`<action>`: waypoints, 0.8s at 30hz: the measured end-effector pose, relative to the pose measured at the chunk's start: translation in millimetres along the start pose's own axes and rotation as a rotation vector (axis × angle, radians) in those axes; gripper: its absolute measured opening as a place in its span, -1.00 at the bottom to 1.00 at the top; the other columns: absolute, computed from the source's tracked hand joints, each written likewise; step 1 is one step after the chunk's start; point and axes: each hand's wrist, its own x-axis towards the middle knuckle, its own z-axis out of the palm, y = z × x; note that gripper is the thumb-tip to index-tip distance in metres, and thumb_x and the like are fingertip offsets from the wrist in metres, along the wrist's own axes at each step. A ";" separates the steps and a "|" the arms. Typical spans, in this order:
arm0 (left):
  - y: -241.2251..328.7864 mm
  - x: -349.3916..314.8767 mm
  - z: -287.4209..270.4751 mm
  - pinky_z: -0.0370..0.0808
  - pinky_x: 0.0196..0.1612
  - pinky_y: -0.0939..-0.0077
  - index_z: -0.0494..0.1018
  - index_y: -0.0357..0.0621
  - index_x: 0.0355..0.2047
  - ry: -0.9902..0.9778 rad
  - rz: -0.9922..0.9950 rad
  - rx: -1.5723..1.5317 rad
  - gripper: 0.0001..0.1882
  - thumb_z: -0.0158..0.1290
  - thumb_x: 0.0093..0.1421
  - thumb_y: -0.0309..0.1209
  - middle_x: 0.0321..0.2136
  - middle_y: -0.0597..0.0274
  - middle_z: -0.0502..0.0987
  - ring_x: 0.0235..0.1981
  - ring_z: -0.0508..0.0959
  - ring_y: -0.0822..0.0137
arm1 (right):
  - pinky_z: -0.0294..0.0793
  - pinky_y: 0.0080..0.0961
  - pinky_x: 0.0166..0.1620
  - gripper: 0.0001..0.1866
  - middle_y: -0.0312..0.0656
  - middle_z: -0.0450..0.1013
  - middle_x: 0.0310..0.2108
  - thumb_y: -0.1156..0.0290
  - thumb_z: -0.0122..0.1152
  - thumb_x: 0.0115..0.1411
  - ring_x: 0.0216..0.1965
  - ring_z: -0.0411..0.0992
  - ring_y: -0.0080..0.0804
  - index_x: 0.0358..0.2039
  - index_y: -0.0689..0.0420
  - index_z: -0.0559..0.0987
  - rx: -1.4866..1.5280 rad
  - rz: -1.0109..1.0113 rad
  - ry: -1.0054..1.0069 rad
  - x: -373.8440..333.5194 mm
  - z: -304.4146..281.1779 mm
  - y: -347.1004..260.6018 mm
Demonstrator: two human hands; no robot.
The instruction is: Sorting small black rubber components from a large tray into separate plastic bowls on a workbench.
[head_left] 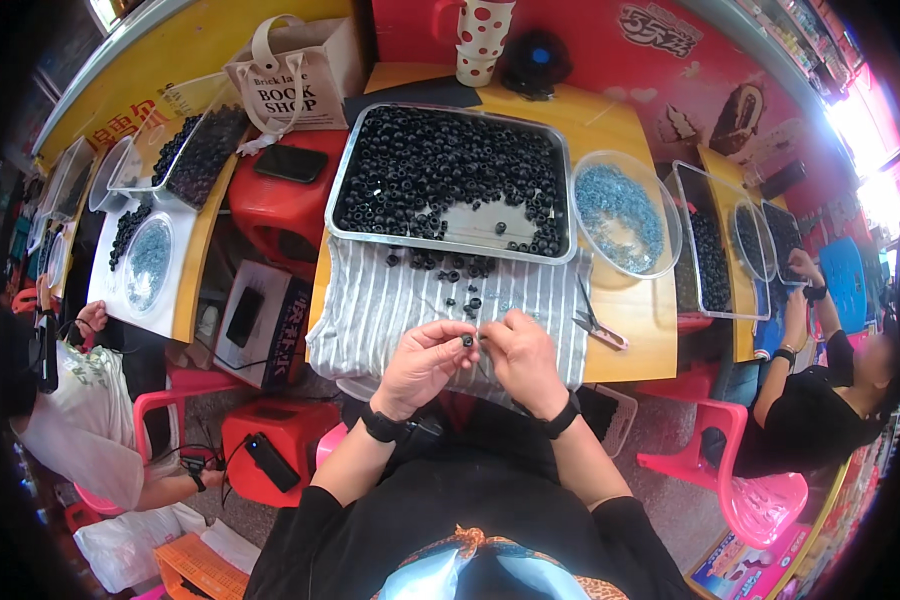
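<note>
Between the thumb and forefinger of my left hand (pixel 422 366) is a small round black bead (pixel 467 341) with a hole in it. My right hand (pixel 526 364) is closed in a pinch right beside it; what its fingertips hold is too small to make out. Both hands are over a grey-and-white striped cloth (pixel 370 305). Several loose black beads lie on the cloth just beyond my fingers. Past them is a clear tray (pixel 410 240) full of black beads. To its right stands a round clear tub (pixel 676 245) of light blue beads. Thread snips (pixel 602 330) lie on the cloth's right edge.
Behind the tray are a canvas bag (pixel 305 75) and a polka-dot cup (pixel 478 45). A phone (pixel 290 163) rests on a red stool (pixel 260 215) at the left. Other people work at tables on both sides, near pink chairs (pixel 735 470).
</note>
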 end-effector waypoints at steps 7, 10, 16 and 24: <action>-1.2 0.1 3.6 0.50 -0.15 0.54 0.47 -0.32 -0.06 0.019 -0.002 0.075 -0.76 0.04 0.27 -0.54 -0.22 0.15 0.57 -0.20 0.58 0.34 | 0.40 -0.60 -0.42 -0.92 -0.27 0.44 -0.46 0.63 0.27 0.07 -0.46 0.46 -0.52 -0.39 0.23 0.56 0.809 0.308 0.058 -16.9 -1.2 6.2; -3.0 0.2 3.3 0.50 -0.16 0.57 0.48 -0.33 -0.06 0.017 -0.005 0.089 -0.76 0.05 0.26 -0.55 -0.22 0.17 0.57 -0.22 0.58 0.37 | 0.38 -0.70 -0.42 -0.92 -0.30 0.45 -0.45 0.66 0.29 0.07 -0.45 0.43 -0.66 -0.40 0.26 0.56 0.855 0.248 0.093 -17.7 -0.8 -3.3; -4.6 -0.8 3.3 0.51 -0.16 0.61 0.50 -0.33 -0.07 0.021 -0.024 0.139 -0.76 0.05 0.25 -0.59 -0.21 0.20 0.56 -0.22 0.57 0.42 | 0.40 -0.66 -0.43 -0.89 -0.25 0.46 -0.47 0.67 0.31 0.03 -0.48 0.44 -0.58 -0.42 0.26 0.57 0.772 0.182 0.131 -17.1 -0.5 -9.3; -2.1 0.4 9.7 0.53 -0.04 0.50 0.51 -0.38 -0.09 -0.046 0.004 0.174 -0.77 0.03 0.24 -0.63 -0.17 0.18 0.50 -0.13 0.54 0.36 | 0.41 -0.64 -0.45 -0.89 -0.23 0.46 -0.51 0.67 0.33 -0.01 -0.51 0.44 -0.55 -0.46 0.27 0.56 0.683 0.132 0.087 -14.7 -4.4 -12.1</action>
